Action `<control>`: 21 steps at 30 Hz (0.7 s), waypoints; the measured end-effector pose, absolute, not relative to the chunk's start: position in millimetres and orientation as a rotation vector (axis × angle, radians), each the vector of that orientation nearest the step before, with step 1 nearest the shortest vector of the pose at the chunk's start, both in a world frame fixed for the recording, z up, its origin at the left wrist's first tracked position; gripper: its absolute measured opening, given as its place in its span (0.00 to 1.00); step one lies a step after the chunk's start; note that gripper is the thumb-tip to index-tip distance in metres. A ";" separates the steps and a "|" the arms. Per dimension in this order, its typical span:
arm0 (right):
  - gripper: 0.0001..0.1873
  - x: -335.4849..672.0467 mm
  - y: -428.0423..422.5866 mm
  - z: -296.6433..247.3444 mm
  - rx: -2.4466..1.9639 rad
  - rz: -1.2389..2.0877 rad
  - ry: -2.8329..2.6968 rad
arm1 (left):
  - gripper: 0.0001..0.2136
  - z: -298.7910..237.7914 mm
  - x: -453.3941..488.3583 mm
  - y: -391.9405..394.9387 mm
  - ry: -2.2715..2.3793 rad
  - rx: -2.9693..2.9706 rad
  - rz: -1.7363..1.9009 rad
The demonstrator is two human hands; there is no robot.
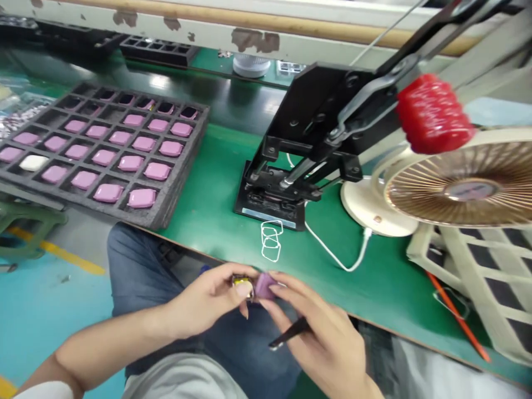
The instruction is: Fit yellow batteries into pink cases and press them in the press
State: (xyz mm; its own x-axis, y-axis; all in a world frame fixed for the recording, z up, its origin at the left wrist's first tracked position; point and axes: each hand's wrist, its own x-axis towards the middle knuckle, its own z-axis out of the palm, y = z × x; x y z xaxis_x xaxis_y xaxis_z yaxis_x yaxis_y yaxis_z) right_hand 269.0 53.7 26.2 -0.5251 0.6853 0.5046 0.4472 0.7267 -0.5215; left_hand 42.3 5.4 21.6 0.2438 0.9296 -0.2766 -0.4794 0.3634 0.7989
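Note:
My left hand [211,302] pinches a small part with a yellow inside [243,288] just off the table's near edge, above my lap. My right hand [320,332] pinches a small purple square case [265,285] against that part and also holds black tweezers [291,334] under its fingers. Both hands meet in front of the green bench [216,194]. A few white square rings [271,241] lie on the bench just beyond the hands. A black hand press [307,144] with a red-wrapped lever handle [432,113] stands behind them.
A black foam tray [183,166] with several purple cases and one white one sits at the left. A small desk fan [457,188] with a white cable [336,257] stands at the right, above a white lattice basket [486,277]. More black trays lie at the back.

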 end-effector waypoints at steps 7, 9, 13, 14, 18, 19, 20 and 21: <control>0.11 245.7 36.5 31.3 -0.995 0.555 -1.969 | 0.20 18.8 40.8 6.6 0.723 0.417 1.202; 0.12 239.0 31.9 27.5 -0.992 0.511 -1.960 | 0.19 15.5 41.5 6.0 0.774 0.449 1.217; 0.12 230.8 32.2 24.0 -0.952 0.490 -1.966 | 0.19 11.9 41.8 6.0 0.827 0.502 1.259; 0.11 230.2 33.4 24.2 -0.944 0.485 -1.969 | 0.19 11.6 41.6 6.4 0.818 0.509 1.271; 0.09 230.9 38.5 27.1 -0.898 0.509 -1.985 | 0.20 10.3 40.8 9.3 0.789 0.567 1.333; 0.09 231.2 39.5 28.0 -0.881 0.520 -1.990 | 0.20 9.8 40.7 10.0 0.790 0.594 1.352; 0.09 231.6 40.4 28.6 -0.863 0.525 -1.994 | 0.20 9.3 40.6 10.6 0.792 0.620 1.372; 0.10 232.0 41.0 29.0 -0.848 0.520 -1.998 | 0.21 8.8 40.7 11.1 0.790 0.646 1.389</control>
State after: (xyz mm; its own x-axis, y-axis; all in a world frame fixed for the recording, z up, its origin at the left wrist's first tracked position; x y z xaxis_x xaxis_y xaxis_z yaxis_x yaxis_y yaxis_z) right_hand 232.0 41.0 29.0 -0.3810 0.7330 0.5636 0.3653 0.6793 -0.6365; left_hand 40.7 11.1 8.8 0.0095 0.9944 -0.1053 -0.5984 0.0900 0.7961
